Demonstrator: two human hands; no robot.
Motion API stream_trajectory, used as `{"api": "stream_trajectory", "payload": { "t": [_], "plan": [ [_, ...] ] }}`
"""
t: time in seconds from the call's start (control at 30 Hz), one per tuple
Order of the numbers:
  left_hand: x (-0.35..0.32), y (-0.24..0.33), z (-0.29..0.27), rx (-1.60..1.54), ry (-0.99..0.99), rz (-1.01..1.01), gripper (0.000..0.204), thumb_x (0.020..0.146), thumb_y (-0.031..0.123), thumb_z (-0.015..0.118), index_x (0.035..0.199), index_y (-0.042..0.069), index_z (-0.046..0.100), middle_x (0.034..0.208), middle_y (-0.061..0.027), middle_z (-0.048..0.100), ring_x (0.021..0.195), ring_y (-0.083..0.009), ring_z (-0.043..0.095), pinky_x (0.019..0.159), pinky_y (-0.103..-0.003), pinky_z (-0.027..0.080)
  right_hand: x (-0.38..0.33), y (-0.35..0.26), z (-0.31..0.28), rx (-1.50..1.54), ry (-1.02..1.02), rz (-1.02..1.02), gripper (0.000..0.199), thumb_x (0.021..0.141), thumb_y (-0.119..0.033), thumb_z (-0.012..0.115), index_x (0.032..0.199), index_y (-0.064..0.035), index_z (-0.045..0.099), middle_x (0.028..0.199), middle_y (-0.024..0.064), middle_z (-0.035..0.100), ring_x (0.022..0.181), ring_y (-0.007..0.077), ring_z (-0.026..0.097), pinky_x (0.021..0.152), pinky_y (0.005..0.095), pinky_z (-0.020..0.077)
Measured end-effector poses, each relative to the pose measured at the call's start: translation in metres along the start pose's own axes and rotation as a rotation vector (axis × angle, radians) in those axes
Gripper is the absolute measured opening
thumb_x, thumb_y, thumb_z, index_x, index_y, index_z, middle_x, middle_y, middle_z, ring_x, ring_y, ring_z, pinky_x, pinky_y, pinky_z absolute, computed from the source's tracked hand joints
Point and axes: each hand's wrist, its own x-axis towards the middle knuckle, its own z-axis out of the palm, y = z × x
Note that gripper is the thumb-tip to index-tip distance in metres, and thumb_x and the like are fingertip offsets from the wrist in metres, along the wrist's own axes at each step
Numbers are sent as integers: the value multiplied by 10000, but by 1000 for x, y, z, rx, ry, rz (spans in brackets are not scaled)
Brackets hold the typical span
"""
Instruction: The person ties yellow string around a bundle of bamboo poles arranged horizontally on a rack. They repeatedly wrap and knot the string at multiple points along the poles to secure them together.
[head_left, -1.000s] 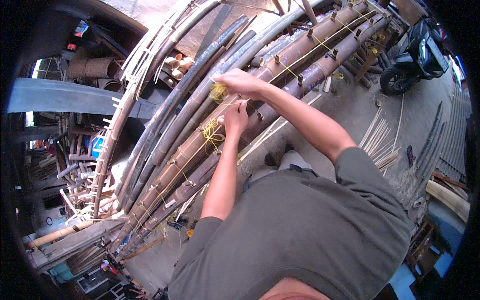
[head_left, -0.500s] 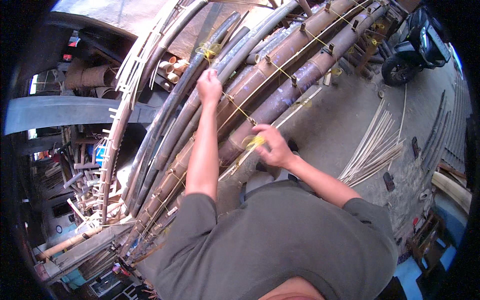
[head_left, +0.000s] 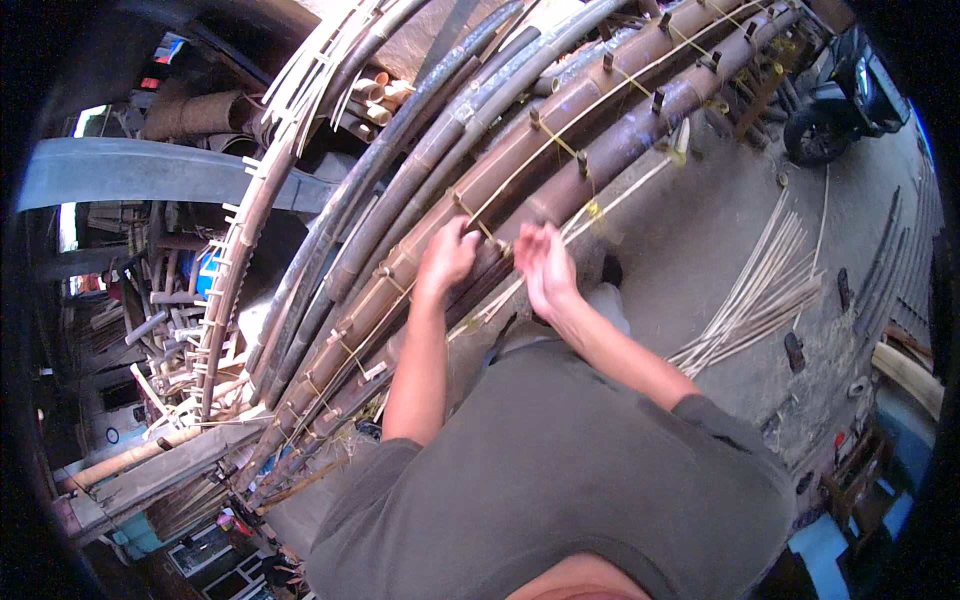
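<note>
My left hand (head_left: 447, 260) is closed beside a yellow cord (head_left: 481, 222) that crosses between two bent brown bamboo poles; what its fingers hold, if anything, is hidden. My right hand (head_left: 545, 268) is a little to the right, at the nearer bamboo pole (head_left: 622, 150), palm partly showing. Its fingers stretch upward, somewhat blurred, and I see nothing in them. Short dark pegs (head_left: 658, 101) stick out of the poles, with cord running between them. A loose yellow bunch of cord (head_left: 595, 209) hangs just right of my right hand.
Several more curved poles (head_left: 400, 205) lie beyond, and a rack with light slats (head_left: 237, 240) curves at the left. Thin bamboo strips (head_left: 750, 290) are spread on the floor at right. A motorbike (head_left: 840, 110) stands at the far right, near dark sandals (head_left: 793, 350).
My left hand has come down and closer to my right hand from farther up the poles. The right hand has turned upright, and the yellow bunch beside it no longer lies against its fingers.
</note>
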Motion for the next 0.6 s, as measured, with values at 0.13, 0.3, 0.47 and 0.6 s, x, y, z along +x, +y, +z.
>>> {"api": "stream_trajectory", "payload": {
  "t": [0.13,0.3,0.47,0.6],
  "plan": [
    [-10,5,38,-124,295,-22,298,870,272,642,1071,65,569,987,-164,641,922,-328,585,817,-415,423,7,37,94,-1161,-423,-661,299,958,-342,498,944,-71,622,898,92,603,900,247,577,873,388,449],
    [3,-1,43,-281,253,-39,329,973,332,466,1082,72,634,1021,-206,643,1036,-380,585,938,-482,351,99,-3,147,-2476,-447,-674,659,935,-635,331,1051,-110,712,1191,155,626,1205,345,505,961,618,311],
    [-4,12,26,-241,175,-186,313,966,341,461,1063,118,659,1004,-193,668,1020,-377,611,933,-576,306,80,-32,172,-1181,-760,13,499,923,-460,537,767,2,644,674,85,619,634,196,578,678,341,478],
    [-7,-15,42,-227,195,-271,279,954,332,483,1055,147,665,974,-135,690,971,-342,631,928,-519,323,-6,-53,109,-1438,-1303,-27,443,939,-392,522,744,-3,606,630,129,573,596,258,548,631,391,462]
  ]
}}
